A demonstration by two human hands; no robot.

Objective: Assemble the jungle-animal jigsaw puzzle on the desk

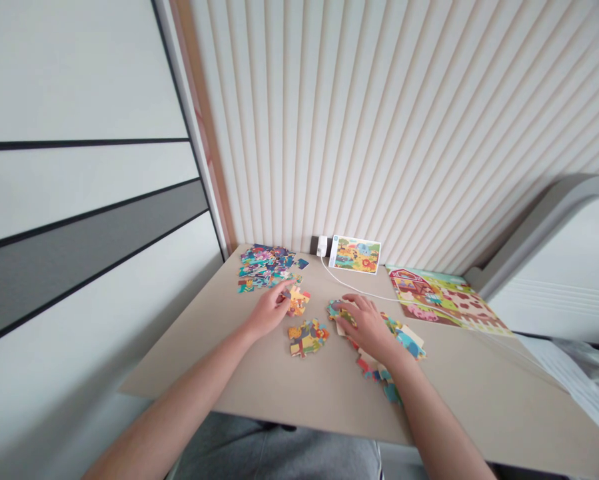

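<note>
My left hand (270, 312) is closed, its thumb and fingers pinched at the edge of an orange jigsaw puzzle piece (298, 302). Part of that piece is hidden by the fingertips. Just nearer to me lies a small joined cluster of puzzle pieces (308, 338) with a yellow animal and greenery on it. My right hand (368, 325) rests over a loose heap of puzzle pieces (409, 339), fingers apart, the fingertips touching pieces at the heap's left end. The palm and wrist cover the middle of this heap.
Another heap of dark blue and purple puzzle pieces (266, 263) lies at the table's back left. A picture card (356, 255) leans against the pleated wall beside a white charger (322, 246), whose cable (359, 291) crosses the table. A farm-scene puzzle (444, 300) lies at the right.
</note>
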